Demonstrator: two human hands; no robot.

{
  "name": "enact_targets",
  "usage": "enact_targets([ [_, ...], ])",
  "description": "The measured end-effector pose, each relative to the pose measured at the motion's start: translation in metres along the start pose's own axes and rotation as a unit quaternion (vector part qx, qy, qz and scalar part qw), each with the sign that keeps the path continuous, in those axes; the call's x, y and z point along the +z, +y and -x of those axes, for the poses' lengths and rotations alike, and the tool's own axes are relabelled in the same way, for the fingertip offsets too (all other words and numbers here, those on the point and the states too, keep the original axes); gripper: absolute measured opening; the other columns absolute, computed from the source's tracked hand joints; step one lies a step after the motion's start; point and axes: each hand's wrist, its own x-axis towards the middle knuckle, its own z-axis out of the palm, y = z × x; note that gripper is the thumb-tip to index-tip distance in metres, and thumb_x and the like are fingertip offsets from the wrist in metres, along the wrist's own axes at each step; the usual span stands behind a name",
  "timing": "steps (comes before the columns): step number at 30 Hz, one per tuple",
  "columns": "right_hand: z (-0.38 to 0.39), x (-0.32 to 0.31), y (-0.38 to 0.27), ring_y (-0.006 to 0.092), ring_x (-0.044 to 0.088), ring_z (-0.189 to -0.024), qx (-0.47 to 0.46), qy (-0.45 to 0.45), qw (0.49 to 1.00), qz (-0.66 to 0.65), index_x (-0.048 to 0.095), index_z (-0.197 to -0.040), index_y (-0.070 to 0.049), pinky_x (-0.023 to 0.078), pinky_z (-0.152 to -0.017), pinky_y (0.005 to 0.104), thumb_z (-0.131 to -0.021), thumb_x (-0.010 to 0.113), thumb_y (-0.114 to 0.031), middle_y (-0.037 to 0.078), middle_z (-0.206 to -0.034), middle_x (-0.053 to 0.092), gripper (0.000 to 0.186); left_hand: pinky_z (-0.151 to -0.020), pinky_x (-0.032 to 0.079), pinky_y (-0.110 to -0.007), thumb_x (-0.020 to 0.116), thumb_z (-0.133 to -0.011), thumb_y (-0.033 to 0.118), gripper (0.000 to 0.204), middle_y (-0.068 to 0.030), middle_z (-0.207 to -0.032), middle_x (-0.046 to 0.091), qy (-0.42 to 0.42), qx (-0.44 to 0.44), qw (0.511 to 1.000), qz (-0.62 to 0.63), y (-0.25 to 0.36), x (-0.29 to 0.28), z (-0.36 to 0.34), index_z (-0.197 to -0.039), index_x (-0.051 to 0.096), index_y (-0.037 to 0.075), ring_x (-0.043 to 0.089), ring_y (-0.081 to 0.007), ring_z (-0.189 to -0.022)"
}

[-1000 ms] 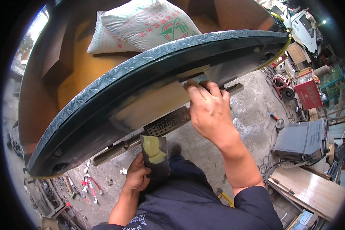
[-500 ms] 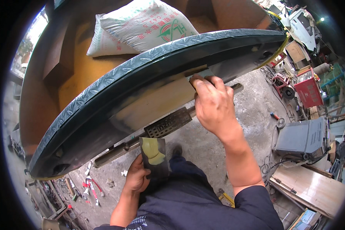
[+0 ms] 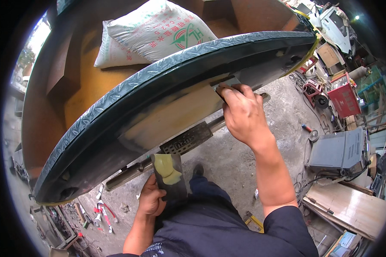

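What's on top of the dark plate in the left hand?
Yellow-green paste lies on the upper part of the dark plate, hiding the surface beneath. The left hand grips the plate's edge; whatever is directly behind cannot be seen.

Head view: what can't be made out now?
Head: flat gray blade, partly hidden by the right hand.
Head: left hand, some fingers hidden behind the dark plate.
Head: lower sack, partly covered by the upper sack.
Head: dark shirt, cut off by the lower edge.
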Motion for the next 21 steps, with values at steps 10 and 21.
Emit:
enact_targets([
  [10,0.076,-0.012,-0.057,0.0344,0.057,-0.127,-0.099,-0.044,0.805,-0.584,0.065,-0.124,-0.003,0.043,-0.11,0.0467,-0.082,0.076,-0.002,0.015,-0.132,0.067,0.043,-0.116,0.04,-0.047,0.048,-0.077,-0.009,0.075,-0.0119,-0.145,0.055,0.008,0.111,0.988,0.11,0.008,0.068,-0.019,-0.149,0.045,0.011,0.052,-0.0312,-0.135],
  [21,0.079,0.013,-0.008,0.038,0.062,-0.113,0.01,0.004,0.978,-0.209,0.063,-0.127,-0.006,0.047,-0.102,0.048,-0.084,0.069,-0.009,0.013,-0.125,0.069,0.043,-0.117,0.038,-0.05,0.049,-0.074,-0.011,0.077,-0.0129,-0.146,0.054,-0.028,0.188,0.978,0.08,0.018,0.073,-0.008,-0.149,0.045,0.009,0.051,-0.0311,-0.136],
])
